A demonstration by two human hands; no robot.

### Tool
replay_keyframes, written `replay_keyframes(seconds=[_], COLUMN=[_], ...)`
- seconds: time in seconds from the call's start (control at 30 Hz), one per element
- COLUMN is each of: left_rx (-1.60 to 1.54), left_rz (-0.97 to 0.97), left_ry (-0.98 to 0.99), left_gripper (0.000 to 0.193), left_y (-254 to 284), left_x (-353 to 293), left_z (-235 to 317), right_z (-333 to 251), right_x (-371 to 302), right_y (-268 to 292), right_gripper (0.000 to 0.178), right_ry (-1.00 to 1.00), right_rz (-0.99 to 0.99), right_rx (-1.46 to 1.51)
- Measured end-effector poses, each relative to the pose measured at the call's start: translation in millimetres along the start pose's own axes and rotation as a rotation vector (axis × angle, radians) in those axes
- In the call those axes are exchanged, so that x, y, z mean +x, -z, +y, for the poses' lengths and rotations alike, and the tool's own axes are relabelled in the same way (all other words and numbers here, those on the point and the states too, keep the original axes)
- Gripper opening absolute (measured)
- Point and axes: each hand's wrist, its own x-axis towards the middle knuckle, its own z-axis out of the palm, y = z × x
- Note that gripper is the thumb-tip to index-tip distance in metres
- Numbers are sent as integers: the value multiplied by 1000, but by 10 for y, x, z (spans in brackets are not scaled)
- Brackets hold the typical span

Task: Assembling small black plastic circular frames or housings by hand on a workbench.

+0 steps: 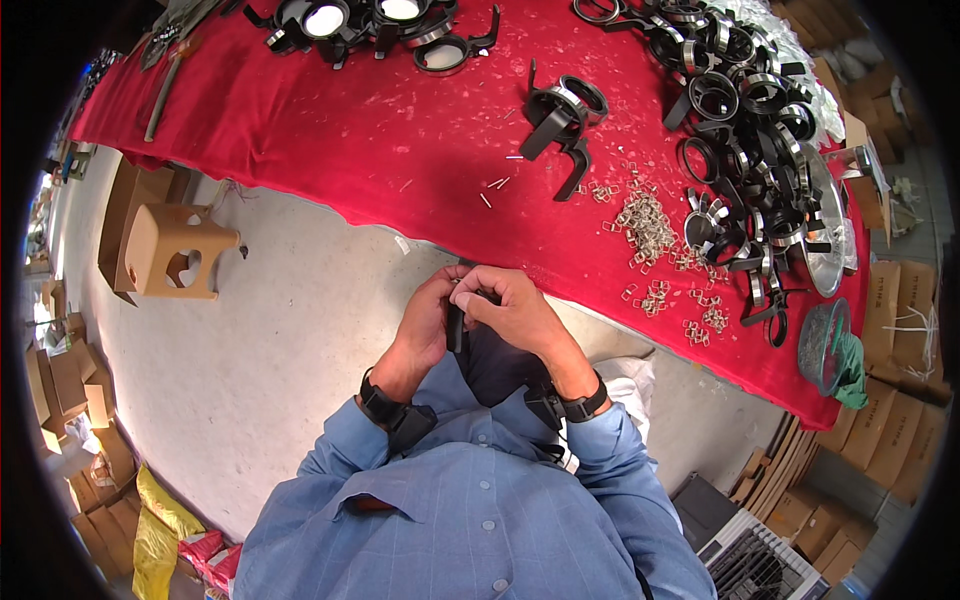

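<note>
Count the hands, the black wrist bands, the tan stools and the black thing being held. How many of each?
Hands: 2, the left hand and the right hand
Black part held between both hands: 1
Black wrist bands: 2, the left wrist band and the right wrist band
Tan stool on the floor: 1
Total: 6

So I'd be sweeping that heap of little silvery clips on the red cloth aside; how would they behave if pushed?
The small metal clips would probably scatter rather than move together, since strays already lie apart. They look light and stiff, and may snag on the red cloth.
</note>
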Motion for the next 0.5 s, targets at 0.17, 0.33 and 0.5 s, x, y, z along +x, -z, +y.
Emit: replay_keyframes(seconds=[0.17, 0.33, 0.5], left_rx=[29, 12, 39], left_rz=[-31, -80, -210], left_ry=[-49, -85, -76], left_gripper=[25, 22, 23], left_y=[26, -7, -17], left_x=[-17, -124, -217], left_z=[-52, -91, -149], right_z=[-66, -78, -298], right_x=[-26, -81, -245], right_y=[-6, -78, -163], right_gripper=[14, 12, 11], right_ry=[-41, -29, -14], right_rz=[-1, 28, 52], right_rx=[-6, -60, -48])
